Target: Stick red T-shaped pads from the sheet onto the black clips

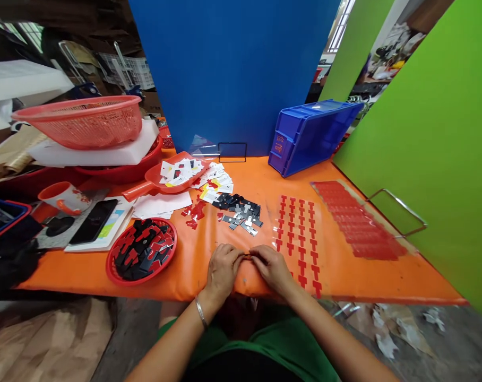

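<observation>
My left hand (224, 268) and my right hand (273, 268) meet near the table's front edge, fingertips pinched on a small dark piece (247, 257) between them; its shape is mostly hidden. Beyond them lies a pile of black and grey flat pieces (243, 211), with loose red pieces (195, 212) to its left. Rows of red T-shaped pieces (302, 239) lie on a clear sheet right of my right hand. To the left of my left hand, a red basket (174, 253) holds mixed black and red pieces.
A red scoop (145, 184) holds white cards. Farther left are a phone (93, 222), a mug (63, 196) and a stacked pink basket (85, 124). A blue bin (291, 138) stands at the back. Red sheets (356, 220) lie right, beside a green panel (436, 138).
</observation>
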Motion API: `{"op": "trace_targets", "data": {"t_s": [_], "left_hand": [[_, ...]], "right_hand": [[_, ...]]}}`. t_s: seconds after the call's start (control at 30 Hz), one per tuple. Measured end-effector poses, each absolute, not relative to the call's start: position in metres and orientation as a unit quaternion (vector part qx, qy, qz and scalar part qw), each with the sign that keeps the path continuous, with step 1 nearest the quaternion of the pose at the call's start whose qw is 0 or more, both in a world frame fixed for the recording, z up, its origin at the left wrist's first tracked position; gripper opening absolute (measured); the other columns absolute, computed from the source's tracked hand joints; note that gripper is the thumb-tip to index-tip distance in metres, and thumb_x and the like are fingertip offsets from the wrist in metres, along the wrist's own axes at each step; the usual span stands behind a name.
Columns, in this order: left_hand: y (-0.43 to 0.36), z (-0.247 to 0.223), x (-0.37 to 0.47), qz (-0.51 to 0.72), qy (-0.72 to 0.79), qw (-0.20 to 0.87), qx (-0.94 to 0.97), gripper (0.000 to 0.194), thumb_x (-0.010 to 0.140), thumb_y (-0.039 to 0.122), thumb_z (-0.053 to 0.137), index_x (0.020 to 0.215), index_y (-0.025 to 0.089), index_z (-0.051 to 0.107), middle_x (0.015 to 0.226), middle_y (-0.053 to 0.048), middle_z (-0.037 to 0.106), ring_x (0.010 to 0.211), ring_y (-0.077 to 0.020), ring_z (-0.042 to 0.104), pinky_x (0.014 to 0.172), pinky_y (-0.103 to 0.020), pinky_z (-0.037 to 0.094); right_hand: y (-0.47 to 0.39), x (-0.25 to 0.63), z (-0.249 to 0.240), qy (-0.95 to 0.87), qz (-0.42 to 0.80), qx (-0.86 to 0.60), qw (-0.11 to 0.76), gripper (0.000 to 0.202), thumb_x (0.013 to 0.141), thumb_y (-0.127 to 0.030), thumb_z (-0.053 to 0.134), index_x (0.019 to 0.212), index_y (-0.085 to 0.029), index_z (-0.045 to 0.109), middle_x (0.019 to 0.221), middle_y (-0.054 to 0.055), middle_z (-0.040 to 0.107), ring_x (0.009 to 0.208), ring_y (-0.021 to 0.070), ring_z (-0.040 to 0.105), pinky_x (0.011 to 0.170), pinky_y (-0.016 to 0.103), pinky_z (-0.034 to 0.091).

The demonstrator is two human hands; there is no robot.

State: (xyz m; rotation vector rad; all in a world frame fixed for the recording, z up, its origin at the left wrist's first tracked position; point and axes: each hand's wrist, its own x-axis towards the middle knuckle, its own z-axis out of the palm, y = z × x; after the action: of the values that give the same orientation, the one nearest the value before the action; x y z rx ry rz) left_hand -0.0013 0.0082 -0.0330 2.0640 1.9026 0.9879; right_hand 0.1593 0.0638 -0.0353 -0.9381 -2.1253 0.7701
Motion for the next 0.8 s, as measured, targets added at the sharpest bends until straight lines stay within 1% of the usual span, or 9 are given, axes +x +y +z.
{"op": "trace_targets", "data": {"t_s": [0.07, 0.17, 0.37, 0.47, 0.6, 0.63, 0.7, 0.73, 0.8], "left_hand": [[0.008, -0.035, -0.001, 0.332, 0.639, 0.075, 0.69, 0.02, 0.092, 0.025, 0.048, 0.089, 0.02, 0.068, 0.081, -0.005, 0.062, 0.08, -0.0187, 0.053, 0.076, -0.034, 0.045], [0.005, -0.037, -0.001, 0.335, 0.635, 0.062, 0.694, 0.021, 0.093, 0.025, 0.047, 0.091, 0.019, 0.067, 0.081, -0.005, 0.062, 0.08, -0.0183, 0.053, 0.076, -0.033, 0.045], [0.006, -0.042, -0.002, 0.346, 0.62, 0.041, 0.703, 0.021, 0.092, 0.025, 0.047, 0.09, 0.019, 0.067, 0.081, -0.005, 0.062, 0.08, -0.0183, 0.054, 0.075, -0.033, 0.046], [0.007, -0.043, -0.002, 0.35, 0.612, 0.04, 0.708, 0.022, 0.093, 0.025, 0.046, 0.092, 0.019, 0.067, 0.082, -0.005, 0.062, 0.08, -0.0185, 0.054, 0.076, -0.034, 0.047], [0.009, -0.043, -0.002, 0.357, 0.61, 0.056, 0.705, 0.022, 0.092, 0.027, 0.047, 0.096, 0.02, 0.067, 0.084, -0.006, 0.061, 0.081, -0.0184, 0.055, 0.076, -0.034, 0.048], [0.01, -0.042, -0.002, 0.36, 0.61, 0.064, 0.703, 0.021, 0.092, 0.027, 0.047, 0.096, 0.02, 0.067, 0.084, -0.006, 0.061, 0.081, -0.0185, 0.055, 0.076, -0.034, 0.048], [0.011, -0.038, 0.0, 0.369, 0.617, 0.085, 0.69, 0.02, 0.091, 0.028, 0.048, 0.094, 0.02, 0.067, 0.083, -0.006, 0.061, 0.081, -0.019, 0.056, 0.076, -0.034, 0.048], [0.011, -0.035, 0.001, 0.378, 0.623, 0.098, 0.678, 0.02, 0.09, 0.028, 0.049, 0.092, 0.02, 0.067, 0.083, -0.006, 0.062, 0.082, -0.0195, 0.057, 0.077, -0.035, 0.048], [0.012, -0.027, 0.007, 0.404, 0.641, 0.14, 0.637, 0.018, 0.089, 0.027, 0.049, 0.088, 0.02, 0.066, 0.085, -0.006, 0.064, 0.084, -0.0202, 0.06, 0.078, -0.035, 0.049]], "right_hand": [[0.06, 0.162, -0.042, -0.826, 0.265, -0.342, 0.362, 0.023, 0.087, -0.014, 0.046, 0.097, -0.021, 0.066, 0.092, 0.009, 0.068, 0.087, 0.0217, 0.063, 0.078, 0.039, 0.054], [0.056, 0.164, -0.046, -0.837, 0.233, -0.323, 0.375, 0.028, 0.09, -0.016, 0.043, 0.106, -0.023, 0.066, 0.096, 0.01, 0.067, 0.089, 0.0227, 0.062, 0.078, 0.041, 0.055], [0.054, 0.163, -0.046, -0.858, 0.194, -0.313, 0.358, 0.032, 0.091, -0.015, 0.041, 0.112, -0.021, 0.064, 0.099, 0.012, 0.066, 0.09, 0.0238, 0.06, 0.079, 0.042, 0.056], [0.052, 0.162, -0.045, -0.857, 0.198, -0.316, 0.357, 0.032, 0.091, -0.015, 0.041, 0.112, -0.022, 0.064, 0.098, 0.012, 0.066, 0.089, 0.0236, 0.06, 0.078, 0.042, 0.056], [0.049, 0.175, -0.032, -0.818, 0.249, -0.351, 0.38, 0.031, 0.089, -0.016, 0.046, 0.116, -0.023, 0.059, 0.106, 0.011, 0.064, 0.098, 0.0229, 0.06, 0.083, 0.04, 0.053], [0.048, 0.182, -0.026, -0.798, 0.263, -0.376, 0.39, 0.028, 0.088, -0.017, 0.048, 0.113, -0.022, 0.059, 0.104, 0.011, 0.064, 0.096, 0.0224, 0.06, 0.083, 0.039, 0.052], [0.047, 0.203, -0.016, -0.757, 0.285, -0.441, 0.39, 0.017, 0.086, -0.019, 0.05, 0.097, -0.021, 0.062, 0.093, 0.008, 0.065, 0.086, 0.0205, 0.061, 0.075, 0.034, 0.052], [0.047, 0.214, -0.012, -0.745, 0.291, -0.471, 0.373, 0.012, 0.084, -0.019, 0.051, 0.087, -0.02, 0.062, 0.085, 0.007, 0.064, 0.08, 0.0195, 0.061, 0.071, 0.032, 0.051], [0.047, 0.234, -0.009, -0.734, 0.296, -0.517, 0.325, 0.01, 0.079, -0.017, 0.052, 0.073, -0.02, 0.059, 0.074, 0.004, 0.061, 0.071, 0.018, 0.059, 0.065, 0.03, 0.048]]}}
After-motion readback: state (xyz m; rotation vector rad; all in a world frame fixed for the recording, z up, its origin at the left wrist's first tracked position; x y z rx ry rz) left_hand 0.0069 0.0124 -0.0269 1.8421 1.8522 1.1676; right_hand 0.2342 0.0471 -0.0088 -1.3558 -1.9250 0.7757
